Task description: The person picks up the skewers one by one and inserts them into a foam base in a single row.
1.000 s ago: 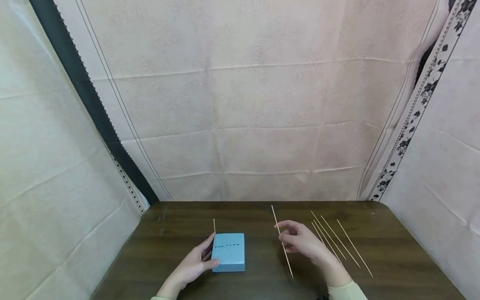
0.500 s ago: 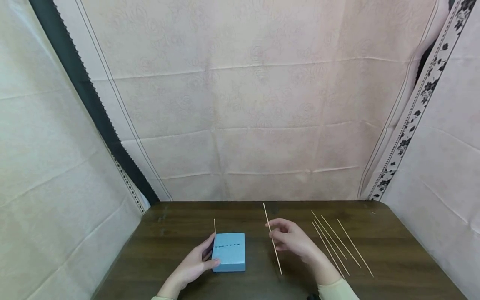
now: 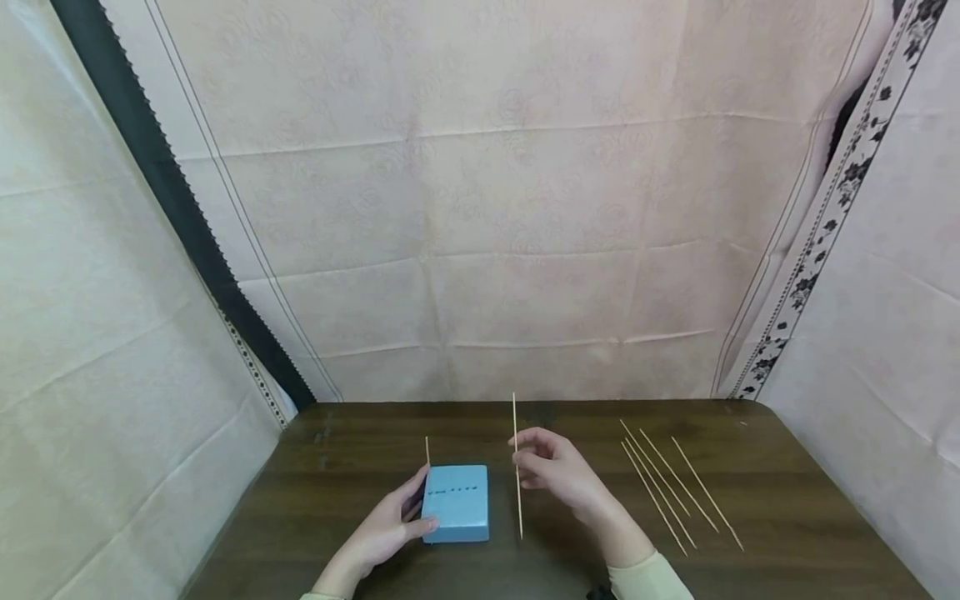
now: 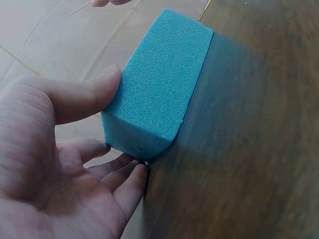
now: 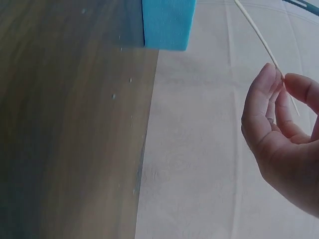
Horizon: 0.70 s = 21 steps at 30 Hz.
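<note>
While the right hand (image 3: 558, 471) pinches a thin stick (image 3: 519, 500) between its thumb and fingertips, we see the left hand (image 3: 386, 525) gripping the blue block (image 3: 459, 504) on the counter (image 3: 795, 533), its thumb on the near left edge and its fingers along the left side. What matters most, we judge, is how stick and block stand to each other: the block lies between the two hands, to the left of the stick and just beside it, not touching. In the head view the stick's long axis runs almost straight up and down; the right wrist view shows it slanting. The left hand is the nearer to the block, being in contact with it. Counting, we find one block, one pinched stick, four loose sticks (image 3: 676, 477) slanting side by side on the right, and one upright stick (image 3: 427, 450) at the block's far left corner; whether it is fixed there we cannot tell. Along the block's top we make out a row of dark marks (image 3: 452, 491), too small to count surely.
</note>
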Available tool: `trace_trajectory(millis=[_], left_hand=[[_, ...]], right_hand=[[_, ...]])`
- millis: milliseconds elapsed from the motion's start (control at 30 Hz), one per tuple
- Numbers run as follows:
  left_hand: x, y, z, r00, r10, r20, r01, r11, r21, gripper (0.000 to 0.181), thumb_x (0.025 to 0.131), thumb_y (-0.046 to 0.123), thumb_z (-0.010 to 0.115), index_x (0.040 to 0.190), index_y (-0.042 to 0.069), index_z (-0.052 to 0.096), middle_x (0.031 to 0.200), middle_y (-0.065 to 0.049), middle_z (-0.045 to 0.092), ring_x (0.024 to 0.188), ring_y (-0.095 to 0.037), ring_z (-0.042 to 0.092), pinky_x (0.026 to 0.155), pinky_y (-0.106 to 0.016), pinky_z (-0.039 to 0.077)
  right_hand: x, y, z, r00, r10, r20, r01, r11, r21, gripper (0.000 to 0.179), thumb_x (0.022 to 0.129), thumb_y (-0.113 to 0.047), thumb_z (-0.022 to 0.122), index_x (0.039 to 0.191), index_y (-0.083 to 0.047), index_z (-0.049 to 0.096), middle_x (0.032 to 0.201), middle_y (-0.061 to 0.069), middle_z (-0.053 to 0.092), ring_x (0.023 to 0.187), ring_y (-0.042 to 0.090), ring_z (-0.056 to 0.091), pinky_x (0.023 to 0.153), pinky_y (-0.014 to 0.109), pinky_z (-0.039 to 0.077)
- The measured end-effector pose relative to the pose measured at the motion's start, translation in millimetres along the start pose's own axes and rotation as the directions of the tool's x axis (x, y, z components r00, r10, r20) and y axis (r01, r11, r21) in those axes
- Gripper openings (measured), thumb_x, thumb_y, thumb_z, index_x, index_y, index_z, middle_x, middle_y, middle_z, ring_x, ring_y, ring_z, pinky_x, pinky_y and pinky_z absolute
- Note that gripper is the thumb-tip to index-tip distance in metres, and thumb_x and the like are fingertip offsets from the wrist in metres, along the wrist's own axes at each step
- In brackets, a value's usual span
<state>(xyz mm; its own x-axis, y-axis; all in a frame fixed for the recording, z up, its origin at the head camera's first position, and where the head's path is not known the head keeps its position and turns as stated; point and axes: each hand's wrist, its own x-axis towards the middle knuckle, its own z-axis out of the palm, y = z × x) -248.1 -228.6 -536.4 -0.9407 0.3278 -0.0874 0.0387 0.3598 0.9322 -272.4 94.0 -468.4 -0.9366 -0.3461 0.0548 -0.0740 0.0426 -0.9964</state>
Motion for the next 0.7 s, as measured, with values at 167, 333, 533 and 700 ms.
trace_trajectory(millis=[167, 333, 533, 700], left_hand=[[-0.3, 0.2, -0.9, 1.0, 0.003, 0.005, -0.003, 1.0, -0.016, 0.095, 0.097, 0.024, 0.081, 0.169, -0.001, 0.024, 0.172, -0.03, 0.021, 0.155, -0.053, 0.027, 0.121, -0.063, 0.033], [-1.6, 0.1, -0.1, 1.0, -0.001, 0.004, 0.001, 1.0, -0.011, 0.095, 0.097, 0.023, 0.082, 0.168, -0.001, 0.025, 0.172, -0.03, 0.022, 0.154, -0.053, 0.028, 0.121, -0.063, 0.034], [-1.5, 1.6, 1.4, 1.0, 0.004, -0.008, -0.004, 1.0, -0.006, 0.095, 0.096, 0.022, 0.083, 0.168, -0.001, 0.026, 0.172, -0.03, 0.023, 0.155, -0.053, 0.027, 0.121, -0.063, 0.033], [-1.0, 1.0, 1.2, 1.0, 0.005, -0.008, -0.005, 1.0, -0.006, 0.095, 0.096, 0.022, 0.082, 0.168, 0.0, 0.025, 0.172, -0.03, 0.022, 0.155, -0.052, 0.026, 0.122, -0.062, 0.032]], right_hand=[[-0.5, -0.5, 7.9, 1.0, -0.002, 0.027, 0.002, 1.0, 0.01, 0.025, 0.104, -0.012, 0.069, 0.127, -0.001, 0.066, 0.102, 0.008, 0.068, 0.093, 0.025, 0.068, 0.086, 0.044, 0.064], [-3.4, 0.3, 12.4, 1.0, -0.016, 0.023, 0.017, 1.0, -0.008, 0.024, 0.105, -0.013, 0.068, 0.126, -0.001, 0.066, 0.101, 0.007, 0.069, 0.094, 0.026, 0.07, 0.088, 0.049, 0.064], [-1.8, -1.3, 19.4, 0.999, -0.033, -0.026, 0.034, 0.999, 0.021, 0.024, 0.105, -0.013, 0.07, 0.125, 0.0, 0.066, 0.101, 0.008, 0.069, 0.094, 0.028, 0.072, 0.091, 0.052, 0.063], [-0.7, -1.5, 28.2, 0.996, -0.044, -0.078, 0.048, 0.998, 0.051, 0.025, 0.104, -0.013, 0.07, 0.126, 0.0, 0.066, 0.101, 0.009, 0.069, 0.094, 0.028, 0.072, 0.09, 0.049, 0.064]])
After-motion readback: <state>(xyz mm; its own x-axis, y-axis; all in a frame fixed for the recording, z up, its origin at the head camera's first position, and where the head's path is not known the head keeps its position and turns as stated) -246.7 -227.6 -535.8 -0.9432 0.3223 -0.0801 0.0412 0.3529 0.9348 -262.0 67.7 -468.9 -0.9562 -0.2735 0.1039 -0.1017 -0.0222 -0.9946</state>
